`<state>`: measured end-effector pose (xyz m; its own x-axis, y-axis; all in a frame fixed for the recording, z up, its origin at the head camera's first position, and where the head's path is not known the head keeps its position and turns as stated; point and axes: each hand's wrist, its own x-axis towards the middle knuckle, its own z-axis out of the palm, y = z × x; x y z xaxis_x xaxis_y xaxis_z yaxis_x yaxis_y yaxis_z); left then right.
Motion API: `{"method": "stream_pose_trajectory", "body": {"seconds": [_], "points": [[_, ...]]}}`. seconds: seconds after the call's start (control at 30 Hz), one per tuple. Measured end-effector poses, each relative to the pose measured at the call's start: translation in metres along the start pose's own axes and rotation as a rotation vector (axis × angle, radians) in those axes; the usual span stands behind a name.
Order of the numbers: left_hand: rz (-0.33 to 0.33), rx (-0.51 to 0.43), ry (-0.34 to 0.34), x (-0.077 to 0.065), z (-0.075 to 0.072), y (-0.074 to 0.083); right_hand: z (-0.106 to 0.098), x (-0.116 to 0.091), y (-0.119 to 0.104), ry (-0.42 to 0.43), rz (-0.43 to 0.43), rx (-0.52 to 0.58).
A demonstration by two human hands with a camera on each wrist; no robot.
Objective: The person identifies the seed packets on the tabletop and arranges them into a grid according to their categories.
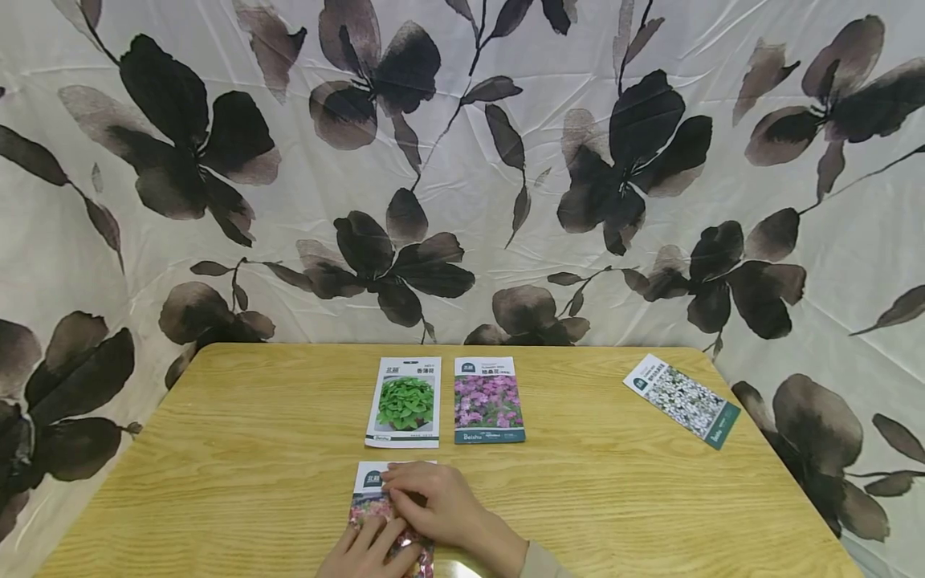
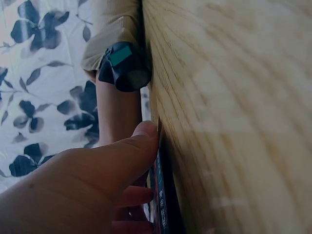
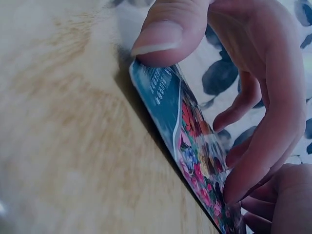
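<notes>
A flower seed packet with a white top and colourful blooms lies at the table's near side, partly hidden by both hands. My left hand holds it, its fingers over the printed face. In the right wrist view, the left thumb sits on the teal corner of the packet, above a thin shadow on the wood. That thumb also shows at the packet's edge in the left wrist view. My right hand touches the upper part with bent fingers; its palm is hidden.
Behind the hands lie a green-leaf seed packet and a pink-flower packet, side by side. A white-flower packet is angled at the far right of the wooden table. Floral cloth hangs behind.
</notes>
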<state>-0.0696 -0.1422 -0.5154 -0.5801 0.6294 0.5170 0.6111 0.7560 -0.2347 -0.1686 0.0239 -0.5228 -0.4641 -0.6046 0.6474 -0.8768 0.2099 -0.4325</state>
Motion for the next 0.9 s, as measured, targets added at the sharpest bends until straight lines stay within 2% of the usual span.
{"method": "stream_pose_trajectory", "body": {"seconds": [0.13, 0.23, 0.4, 0.63, 0.8, 0.9], "points": [[-0.006, -0.003, -0.005, -0.001, -0.001, 0.001, 0.001, -0.001, 0.0, 0.006, -0.005, 0.017], [-0.002, -0.005, -0.001, 0.0, -0.002, 0.0, 0.0, 0.0, 0.0, 0.03, -0.028, -0.011], [0.024, -0.029, -0.001, 0.007, -0.009, -0.002, -0.006, 0.001, -0.001, 0.089, -0.057, -0.038], [0.073, -0.104, -0.101, 0.025, -0.022, -0.01, -0.018, -0.001, 0.002, 0.162, -0.015, 0.049], [0.122, -0.125, -0.104, 0.044, -0.026, -0.013, -0.031, -0.007, 0.007, 0.218, 0.021, 0.08], [0.139, -0.105, -0.073, 0.053, -0.027, -0.013, -0.039, -0.01, 0.012, 0.244, 0.026, 0.067]]}}
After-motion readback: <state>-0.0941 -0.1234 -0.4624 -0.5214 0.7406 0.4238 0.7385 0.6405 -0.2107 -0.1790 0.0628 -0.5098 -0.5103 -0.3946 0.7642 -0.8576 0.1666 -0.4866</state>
